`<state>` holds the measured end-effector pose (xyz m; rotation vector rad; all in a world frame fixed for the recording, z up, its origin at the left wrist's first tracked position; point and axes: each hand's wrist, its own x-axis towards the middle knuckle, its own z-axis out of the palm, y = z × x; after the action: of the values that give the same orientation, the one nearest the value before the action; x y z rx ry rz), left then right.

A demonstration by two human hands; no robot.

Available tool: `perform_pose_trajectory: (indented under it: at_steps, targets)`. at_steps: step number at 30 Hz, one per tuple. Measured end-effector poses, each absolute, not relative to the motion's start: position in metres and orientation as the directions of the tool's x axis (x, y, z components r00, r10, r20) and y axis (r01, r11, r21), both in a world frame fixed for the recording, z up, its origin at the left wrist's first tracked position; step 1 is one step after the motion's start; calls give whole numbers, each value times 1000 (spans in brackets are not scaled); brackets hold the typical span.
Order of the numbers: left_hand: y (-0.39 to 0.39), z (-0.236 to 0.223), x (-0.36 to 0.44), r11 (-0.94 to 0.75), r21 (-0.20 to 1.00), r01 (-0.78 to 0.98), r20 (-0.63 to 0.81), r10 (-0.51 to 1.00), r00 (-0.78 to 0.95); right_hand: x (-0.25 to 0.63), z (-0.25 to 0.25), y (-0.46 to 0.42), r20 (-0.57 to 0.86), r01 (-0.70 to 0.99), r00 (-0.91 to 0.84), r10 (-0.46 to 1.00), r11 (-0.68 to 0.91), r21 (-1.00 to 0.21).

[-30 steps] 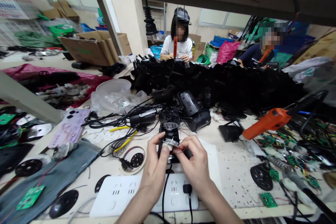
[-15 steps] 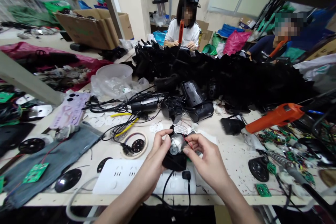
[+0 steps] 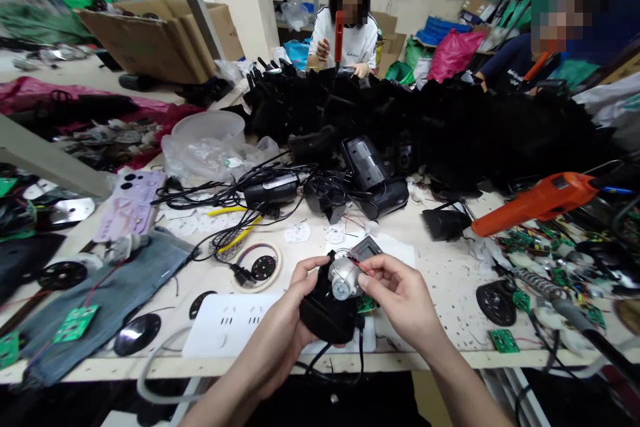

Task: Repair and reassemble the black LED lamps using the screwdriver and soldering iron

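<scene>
My left hand (image 3: 287,310) is closed around a black plastic housing (image 3: 325,315), held above the front of the bench. At the housing's upper side sits a rounded silver part (image 3: 343,285) that looks like a small motor or lamp unit. My right hand (image 3: 407,293) pinches at thin red wires (image 3: 361,269) beside the silver part, its fingertips close together. Beneath that hand, a green circuit board (image 3: 367,305) shows in part. Just behind the hands lies a small grey device with a dark screen (image 3: 367,248).
A white power strip (image 3: 225,323) lies under my left forearm. An orange electric screwdriver (image 3: 540,203) hangs at the right above loose circuit boards. Black casings (image 3: 425,127) are heaped at the back. A roll of tape (image 3: 277,275) lies left. Two people (image 3: 345,33) sit across the bench.
The black housing now shows more of its side, and the silver part has turned with it. My right hand stays at the wires. Across the bench, a co-worker's hand has risen beside an orange tool.
</scene>
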<state>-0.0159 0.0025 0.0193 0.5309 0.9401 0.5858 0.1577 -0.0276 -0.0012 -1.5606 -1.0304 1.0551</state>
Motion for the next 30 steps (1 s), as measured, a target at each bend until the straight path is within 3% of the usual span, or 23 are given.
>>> perform_pose_trajectory:
  at_steps: [30]
  targets:
    - [2,17,-10,723,653,-225,-577,667,470,158,-6,-27,38,304,177,983,-18,-953]
